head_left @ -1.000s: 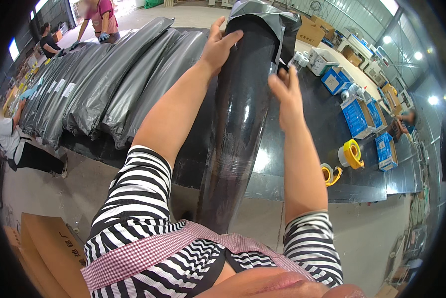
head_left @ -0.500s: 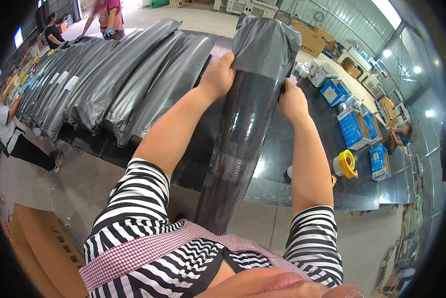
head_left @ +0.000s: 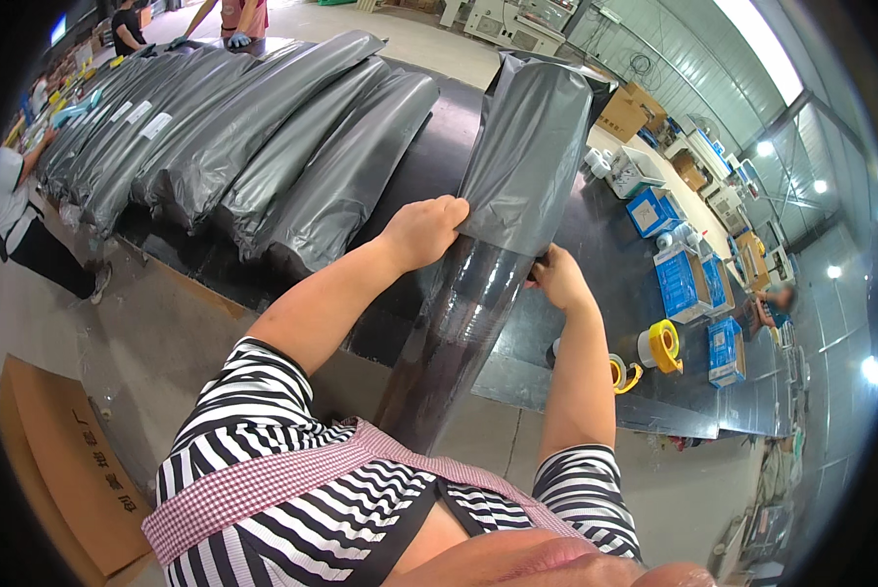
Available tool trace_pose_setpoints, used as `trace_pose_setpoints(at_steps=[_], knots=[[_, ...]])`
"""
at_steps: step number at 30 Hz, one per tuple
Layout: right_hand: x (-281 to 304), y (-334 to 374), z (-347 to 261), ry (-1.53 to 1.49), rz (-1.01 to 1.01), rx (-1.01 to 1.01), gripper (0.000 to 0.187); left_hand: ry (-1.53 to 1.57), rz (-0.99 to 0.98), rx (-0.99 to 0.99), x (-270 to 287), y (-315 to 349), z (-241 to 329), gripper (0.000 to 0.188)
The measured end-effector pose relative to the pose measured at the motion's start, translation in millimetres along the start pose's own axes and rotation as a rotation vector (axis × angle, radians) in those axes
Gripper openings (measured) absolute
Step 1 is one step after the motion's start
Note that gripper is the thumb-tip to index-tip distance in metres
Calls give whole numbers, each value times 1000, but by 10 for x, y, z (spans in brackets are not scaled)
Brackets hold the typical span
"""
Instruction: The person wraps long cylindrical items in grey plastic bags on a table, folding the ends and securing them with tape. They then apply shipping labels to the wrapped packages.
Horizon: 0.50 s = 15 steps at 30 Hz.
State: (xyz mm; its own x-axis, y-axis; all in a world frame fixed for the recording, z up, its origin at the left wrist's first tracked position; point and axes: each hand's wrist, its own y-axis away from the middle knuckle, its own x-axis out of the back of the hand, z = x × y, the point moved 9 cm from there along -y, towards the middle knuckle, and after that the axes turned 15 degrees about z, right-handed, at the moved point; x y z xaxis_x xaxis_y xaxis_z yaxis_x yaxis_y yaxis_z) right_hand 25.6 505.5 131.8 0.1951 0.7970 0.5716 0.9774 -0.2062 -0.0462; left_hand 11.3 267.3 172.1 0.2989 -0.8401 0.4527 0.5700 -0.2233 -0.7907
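Holding grey bag [head_left: 532, 152] around far end of dark roll [head_left: 463, 308], tabletop [head_left: 615, 256] beneath roll | left hand [head_left: 421, 233], right hand [head_left: 563, 280]: fingers pinching bag's hem at roll's either side | best drawn evenly, hem level, lest plastic tear

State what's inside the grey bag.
A dark, glossy roll: its near part comes out of the bag between the left hand and right hand. The bag covers its far end, so that can't be seen.
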Motion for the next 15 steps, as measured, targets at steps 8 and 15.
trace_pose_setpoints(at_steps=[8,15], knots=[[-334,707,436,-2,-83,11,23,30,-58,43,201,650,42,17],[-280,869,383,28,33,29,15,63,-24,44,159,674,45,16]])
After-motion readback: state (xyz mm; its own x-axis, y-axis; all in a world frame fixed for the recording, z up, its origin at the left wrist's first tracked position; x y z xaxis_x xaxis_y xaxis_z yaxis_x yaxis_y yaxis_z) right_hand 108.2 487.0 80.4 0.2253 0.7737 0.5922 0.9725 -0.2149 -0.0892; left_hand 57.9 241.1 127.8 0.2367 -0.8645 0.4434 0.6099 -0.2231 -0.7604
